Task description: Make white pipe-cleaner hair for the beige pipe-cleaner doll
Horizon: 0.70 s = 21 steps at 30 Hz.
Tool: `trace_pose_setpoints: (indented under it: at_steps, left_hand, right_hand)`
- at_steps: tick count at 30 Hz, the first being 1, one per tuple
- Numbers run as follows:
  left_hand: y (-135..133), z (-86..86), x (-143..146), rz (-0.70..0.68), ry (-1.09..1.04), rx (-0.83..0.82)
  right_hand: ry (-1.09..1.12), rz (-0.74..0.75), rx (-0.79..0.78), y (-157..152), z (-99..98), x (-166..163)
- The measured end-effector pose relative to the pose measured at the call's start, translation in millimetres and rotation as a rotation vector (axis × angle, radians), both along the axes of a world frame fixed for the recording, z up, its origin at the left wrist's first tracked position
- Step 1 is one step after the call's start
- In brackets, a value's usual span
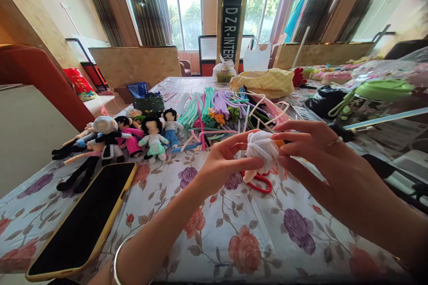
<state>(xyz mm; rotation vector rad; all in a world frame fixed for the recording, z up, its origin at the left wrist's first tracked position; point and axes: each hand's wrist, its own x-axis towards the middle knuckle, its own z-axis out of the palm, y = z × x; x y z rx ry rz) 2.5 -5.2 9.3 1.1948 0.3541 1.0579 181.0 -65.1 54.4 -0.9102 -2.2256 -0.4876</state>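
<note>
Between my two hands, raised over the table, is a small doll head (264, 148) with white pipe-cleaner hair and a bit of pale peach showing below. My left hand (224, 158) grips it from the left, thumb across its lower front. From the right, the fingers of my right hand (310, 151) press on the hair at its top and side. Beneath it, red-handled scissors (261, 183) lie on the cloth, partly covered by the head and my hands. Beyond my hands spreads a pile of coloured pipe cleaners (220, 107).
Several finished dolls (152, 138) sit at the left behind a large phone (85, 218) in a yellow case. A dark green basket (149, 103), a yellow checked pouch (262, 82) and a green-lidded container (383, 89) stand farther back. A flowered cloth (214, 249) covers the table.
</note>
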Motion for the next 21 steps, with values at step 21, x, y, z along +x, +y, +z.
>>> trace_pose_setpoints:
  at_steps: [21]
  left_hand:
    - [-1.5, 3.2, -0.5, -0.015, -0.063, -0.109]
  right_hand:
    - [0.111, -0.039, 0.010, 1.6, 2.7, 11.8]
